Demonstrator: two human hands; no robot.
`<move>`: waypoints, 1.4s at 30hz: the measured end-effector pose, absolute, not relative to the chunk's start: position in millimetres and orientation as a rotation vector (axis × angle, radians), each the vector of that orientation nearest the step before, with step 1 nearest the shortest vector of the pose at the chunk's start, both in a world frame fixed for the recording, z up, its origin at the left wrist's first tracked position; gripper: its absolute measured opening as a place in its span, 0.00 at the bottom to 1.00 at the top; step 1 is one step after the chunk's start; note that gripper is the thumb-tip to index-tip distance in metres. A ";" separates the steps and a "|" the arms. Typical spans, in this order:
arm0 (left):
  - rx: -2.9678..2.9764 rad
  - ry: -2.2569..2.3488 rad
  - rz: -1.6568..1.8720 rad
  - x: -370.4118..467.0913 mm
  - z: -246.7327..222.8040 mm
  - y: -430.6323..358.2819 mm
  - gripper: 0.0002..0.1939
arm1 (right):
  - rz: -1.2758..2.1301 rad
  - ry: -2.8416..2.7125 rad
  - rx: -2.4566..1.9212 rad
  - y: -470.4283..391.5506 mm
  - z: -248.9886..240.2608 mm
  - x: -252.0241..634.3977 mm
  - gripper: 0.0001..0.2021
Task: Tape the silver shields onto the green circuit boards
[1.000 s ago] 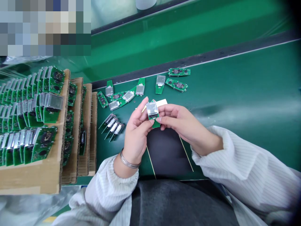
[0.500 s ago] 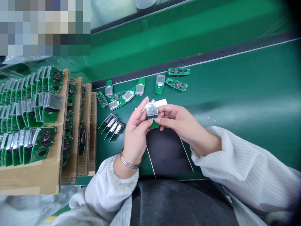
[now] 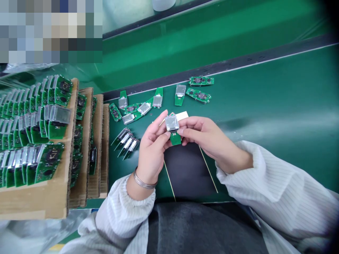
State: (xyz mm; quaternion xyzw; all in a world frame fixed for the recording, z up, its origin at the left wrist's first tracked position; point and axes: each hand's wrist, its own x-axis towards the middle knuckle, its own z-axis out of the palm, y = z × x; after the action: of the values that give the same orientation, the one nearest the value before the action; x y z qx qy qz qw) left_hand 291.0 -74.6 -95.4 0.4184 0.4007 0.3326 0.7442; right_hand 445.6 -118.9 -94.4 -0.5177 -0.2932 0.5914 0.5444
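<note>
A green circuit board (image 3: 175, 139) with a clear-covered grey display (image 3: 172, 122) is held between both hands, display side up. My left hand (image 3: 155, 141) pinches its left edge, thumb near the display's lower corner. On the other side, my right hand (image 3: 196, 130) grips the right edge with thumb and fingers. Beneath the hands lies a black sheet (image 3: 189, 173) with pale edges, and a cream piece (image 3: 182, 115) shows just behind the fingers.
Cardboard holders (image 3: 57, 201) packed with upright boards stand at the left. Several loose boards (image 3: 157, 100) lie behind the hands, two more (image 3: 199, 95) at the back right. A leaning group of boards (image 3: 127, 143) is left of my left hand.
The held board has tilted, so its display faces the camera more fully and more green shows below it. Both thumbs have shifted slightly apart.
</note>
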 end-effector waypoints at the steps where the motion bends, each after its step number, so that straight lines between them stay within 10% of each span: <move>1: 0.916 0.873 0.727 290.7 -95.6 -74.7 0.26 | 1.401 -0.693 -1.230 -119.0 -94.5 445.3 0.06; 42: 0.868 0.828 0.792 295.3 -93.1 -76.8 0.26 | 1.434 -0.674 -1.193 -119.3 -98.0 441.1 0.12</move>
State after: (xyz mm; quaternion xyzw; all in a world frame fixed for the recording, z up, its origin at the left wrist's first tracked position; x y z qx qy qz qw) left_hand 295.3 -76.8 -93.1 0.3977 0.3793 0.3630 0.7525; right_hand 441.1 -119.3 -98.0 -0.5035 -0.2845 0.6050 0.5473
